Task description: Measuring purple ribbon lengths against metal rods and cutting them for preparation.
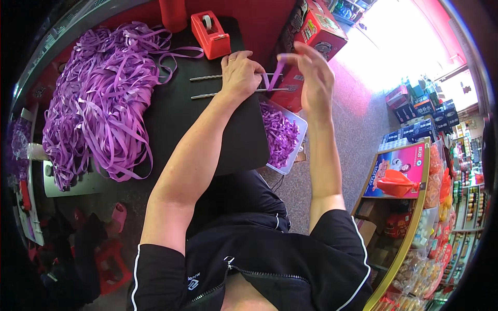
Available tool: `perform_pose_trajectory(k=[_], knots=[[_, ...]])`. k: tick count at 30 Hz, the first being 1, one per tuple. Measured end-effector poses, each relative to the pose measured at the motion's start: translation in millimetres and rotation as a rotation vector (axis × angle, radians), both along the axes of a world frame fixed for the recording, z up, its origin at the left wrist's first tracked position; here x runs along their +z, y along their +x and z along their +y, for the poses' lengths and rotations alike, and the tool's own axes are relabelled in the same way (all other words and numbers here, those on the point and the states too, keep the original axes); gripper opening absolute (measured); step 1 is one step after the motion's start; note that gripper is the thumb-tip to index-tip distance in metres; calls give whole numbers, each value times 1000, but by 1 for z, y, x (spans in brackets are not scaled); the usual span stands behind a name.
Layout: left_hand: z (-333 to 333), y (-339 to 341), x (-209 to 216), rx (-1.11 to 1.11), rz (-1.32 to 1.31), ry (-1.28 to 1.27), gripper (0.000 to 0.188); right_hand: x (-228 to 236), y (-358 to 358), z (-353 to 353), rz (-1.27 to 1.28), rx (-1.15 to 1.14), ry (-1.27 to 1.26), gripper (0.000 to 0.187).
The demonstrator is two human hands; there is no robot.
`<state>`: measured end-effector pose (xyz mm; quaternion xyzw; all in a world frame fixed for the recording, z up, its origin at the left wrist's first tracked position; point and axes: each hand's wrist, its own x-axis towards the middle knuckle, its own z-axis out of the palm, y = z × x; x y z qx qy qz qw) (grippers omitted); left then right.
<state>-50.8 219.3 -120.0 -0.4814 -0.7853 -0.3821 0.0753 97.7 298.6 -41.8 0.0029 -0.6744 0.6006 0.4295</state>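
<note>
Two thin metal rods point(203, 96) stick out past the right edge of the black tabletop point(199, 127), side by side. Over them lies my left hand point(241, 75), closed, its fingertips pinching a strip of purple ribbon point(273, 83) close to the rods. The strip loops at the rods and runs up to my right hand point(316, 78), slightly blurred, whose fingertips grip its upper end. A big tangled heap of purple ribbon point(106, 98) covers the left of the table. Below the rods, a clear plastic bin point(300, 136) contains many short purple ribbon pieces point(280, 132).
A red tape dispenser point(211, 39) stands at the table's far edge beside a red cylinder point(173, 14). Cartons point(319, 31) are stacked beyond the bin. On the right is a glass display case point(389, 217) with packaged goods. A red stool point(110, 269) sits lower left.
</note>
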Motion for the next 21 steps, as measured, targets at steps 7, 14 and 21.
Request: perform_pose_trajectory(k=[7,14,21], knots=[[-2,6,10,-3,-25,-43,23,-30,-77,94,-279,79,-19,40],[-4,5,6,23,-11,-39,22,-91,-90,106,-370,155,-203,45],[-1,4,3,63,-43,26,23,-110,-85,100,-419,261,-330,47]])
